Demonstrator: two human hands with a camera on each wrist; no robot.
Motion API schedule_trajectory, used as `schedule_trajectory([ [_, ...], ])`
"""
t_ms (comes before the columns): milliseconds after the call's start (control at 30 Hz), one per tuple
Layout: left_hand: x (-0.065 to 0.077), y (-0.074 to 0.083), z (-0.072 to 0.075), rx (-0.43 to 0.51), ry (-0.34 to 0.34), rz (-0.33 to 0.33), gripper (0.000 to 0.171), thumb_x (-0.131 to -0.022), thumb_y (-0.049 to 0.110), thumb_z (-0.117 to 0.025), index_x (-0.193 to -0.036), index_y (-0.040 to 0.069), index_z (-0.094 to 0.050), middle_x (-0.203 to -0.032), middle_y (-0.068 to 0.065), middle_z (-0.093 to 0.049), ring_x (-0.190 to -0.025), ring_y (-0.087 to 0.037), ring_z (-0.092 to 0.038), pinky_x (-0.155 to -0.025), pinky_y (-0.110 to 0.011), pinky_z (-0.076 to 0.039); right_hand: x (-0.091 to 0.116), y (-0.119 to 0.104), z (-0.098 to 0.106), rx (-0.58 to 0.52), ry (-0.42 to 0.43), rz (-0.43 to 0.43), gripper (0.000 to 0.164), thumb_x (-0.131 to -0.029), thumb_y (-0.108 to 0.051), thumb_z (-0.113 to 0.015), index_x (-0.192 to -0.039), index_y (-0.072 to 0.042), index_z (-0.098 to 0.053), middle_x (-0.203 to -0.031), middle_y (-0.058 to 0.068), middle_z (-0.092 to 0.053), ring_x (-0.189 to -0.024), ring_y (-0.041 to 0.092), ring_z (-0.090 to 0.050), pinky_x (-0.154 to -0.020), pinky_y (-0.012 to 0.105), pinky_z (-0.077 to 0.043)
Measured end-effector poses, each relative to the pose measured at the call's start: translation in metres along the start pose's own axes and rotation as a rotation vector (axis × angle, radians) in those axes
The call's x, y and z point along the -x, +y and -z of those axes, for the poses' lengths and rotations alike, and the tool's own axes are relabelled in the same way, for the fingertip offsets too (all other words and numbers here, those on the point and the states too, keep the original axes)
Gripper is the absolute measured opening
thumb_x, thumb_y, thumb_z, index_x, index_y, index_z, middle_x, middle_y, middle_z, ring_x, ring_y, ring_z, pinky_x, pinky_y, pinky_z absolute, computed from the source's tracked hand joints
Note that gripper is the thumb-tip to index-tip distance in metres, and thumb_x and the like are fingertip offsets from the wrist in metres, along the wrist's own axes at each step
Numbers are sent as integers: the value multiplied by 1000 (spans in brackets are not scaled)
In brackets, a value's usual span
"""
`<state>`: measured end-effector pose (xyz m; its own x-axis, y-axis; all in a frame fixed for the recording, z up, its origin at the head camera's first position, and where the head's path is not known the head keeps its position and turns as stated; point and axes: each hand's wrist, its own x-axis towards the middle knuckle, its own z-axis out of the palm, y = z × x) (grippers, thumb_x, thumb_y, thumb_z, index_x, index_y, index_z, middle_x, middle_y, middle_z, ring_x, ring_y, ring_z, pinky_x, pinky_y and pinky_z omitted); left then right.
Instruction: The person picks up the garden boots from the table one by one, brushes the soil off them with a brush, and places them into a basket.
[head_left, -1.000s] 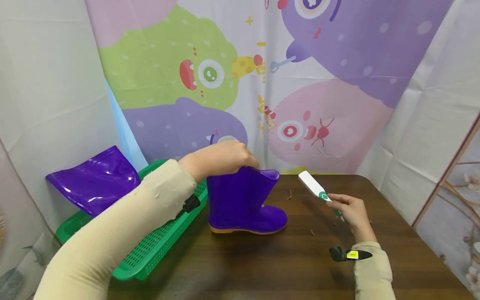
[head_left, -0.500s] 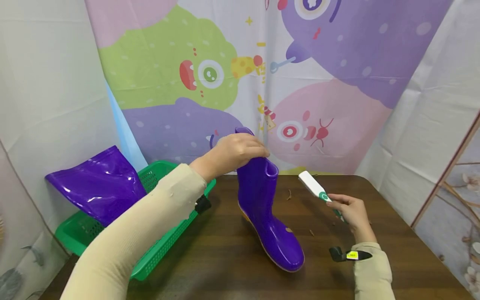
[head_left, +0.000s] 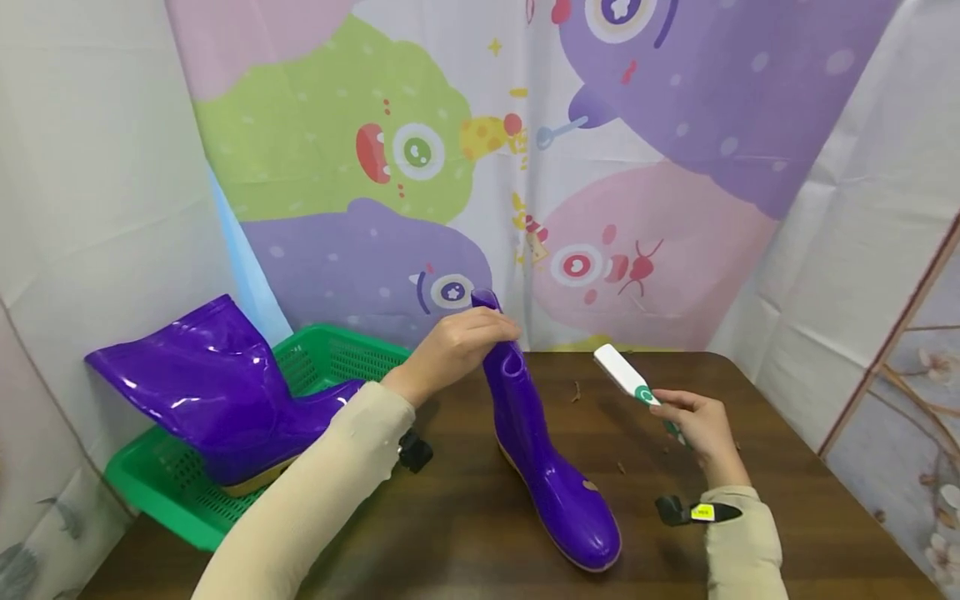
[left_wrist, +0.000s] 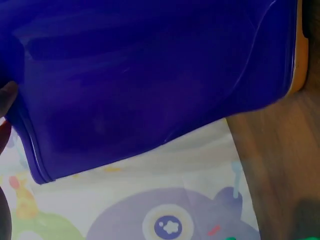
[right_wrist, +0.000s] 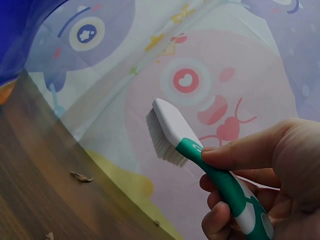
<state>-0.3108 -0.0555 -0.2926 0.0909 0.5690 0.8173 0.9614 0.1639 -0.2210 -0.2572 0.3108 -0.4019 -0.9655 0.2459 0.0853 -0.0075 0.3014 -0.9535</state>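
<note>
My left hand [head_left: 459,346] grips a purple rain boot [head_left: 551,479] by the top of its shaft, pinching the rim together. The boot stands on the table with its toe pointing toward me and to the right; a brown patch of dirt [head_left: 590,484] sits on its upper. In the left wrist view the boot's shaft [left_wrist: 150,85] fills most of the picture, with fingertips at its rim. On the right, my right hand [head_left: 697,425] holds a white and green scrubbing brush [head_left: 624,372] by its handle, raised and apart from the boot. Its white bristles [right_wrist: 162,137] face down and left.
A green plastic basket [head_left: 161,500] stands on the left, with a second purple boot [head_left: 217,387] lying tilted in it. Small brown dirt bits [head_left: 577,392] are scattered on the wooden table [head_left: 442,533]. A patterned curtain [head_left: 637,208] hangs behind the table.
My left hand has turned the boot from side-on to toe toward me, its shaft now leaning left. The right hand with the brush has stayed nearly still.
</note>
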Motion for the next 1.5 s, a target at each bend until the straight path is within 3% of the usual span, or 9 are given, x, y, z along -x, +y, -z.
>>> schedule_trajectory([
  [167, 9, -1, 9, 16, 8, -3, 24, -77, -15, -73, -97, -2, -75, -100, -13, -74, -98, -27, -69, -96, -32, -51, 1, -3, 1, 18, 5, 11, 44, -89, -8, -73, -126, 12, -61, -76, -11, -68, -57, 9, -56, -50, 23, -49],
  [333, 23, 0, 15, 52, 58, -4, 22, -73, -14, -71, -92, -3, -74, -96, -14, -73, -94, -29, -70, -93, -37, -53, 1, -4, -1, 32, -8, 21, 43, -89, -7, -72, -125, 12, -61, -75, -11, -68, -57, 9, -55, -49, 23, -49],
  [667, 59, 13, 23, 174, 155, 94, 24, -73, -13, -56, -84, -1, -73, -92, -15, -72, -93, -36, -69, -93, -47, -53, 3, -4, -11, 43, -45, 38, 42, -88, -9, -73, -124, 12, -62, -75, -8, -68, -55, 8, -53, -49, 25, -49],
  [900, 78, 24, 29, 189, 197, 128, 24, -72, -11, -53, -84, -1, -72, -89, -15, -72, -90, -37, -69, -100, -44, -49, 4, -4, -25, 5, -141, 64, 40, -87, -8, -74, -121, 11, -64, -81, -6, -68, -55, 8, -52, -52, 26, -50],
  [1067, 91, 32, 35, 173, 161, 195, 24, -74, -5, -54, -88, 0, -73, -94, -16, -72, -96, -36, -68, -103, -42, -46, 10, -5, -32, -30, -234, 76, 37, -86, -7, -74, -118, 11, -66, -86, 0, -72, -57, 10, -56, -54, 27, -52],
  [1267, 102, 40, 38, 154, 136, 284, 30, -73, -1, -52, -95, 0, -72, -101, -16, -72, -105, -35, -66, -106, -43, -44, 19, 1, -37, 37, -281, 74, 36, -85, -8, -75, -116, 9, -68, -93, 9, -74, -62, 11, -58, -54, 25, -48],
  [1400, 107, 42, 39, 172, 170, 306, 34, -72, -3, -48, -96, -1, -72, -102, -16, -72, -108, -33, -65, -108, -41, -41, 27, 8, -38, 56, -314, 84, 36, -86, -7, -75, -116, 10, -67, -97, 15, -74, -78, 22, -68, -61, 29, -53],
  [1500, 109, 45, 39, 199, 233, 318, 39, -70, -7, -42, -94, -2, -73, -100, -17, -73, -108, -33, -65, -108, -41, -42, 33, 12, -37, 45, -329, 80, 37, -86, -6, -74, -117, 11, -66, -97, 18, -73, -77, 25, -69, -60, 30, -54],
])
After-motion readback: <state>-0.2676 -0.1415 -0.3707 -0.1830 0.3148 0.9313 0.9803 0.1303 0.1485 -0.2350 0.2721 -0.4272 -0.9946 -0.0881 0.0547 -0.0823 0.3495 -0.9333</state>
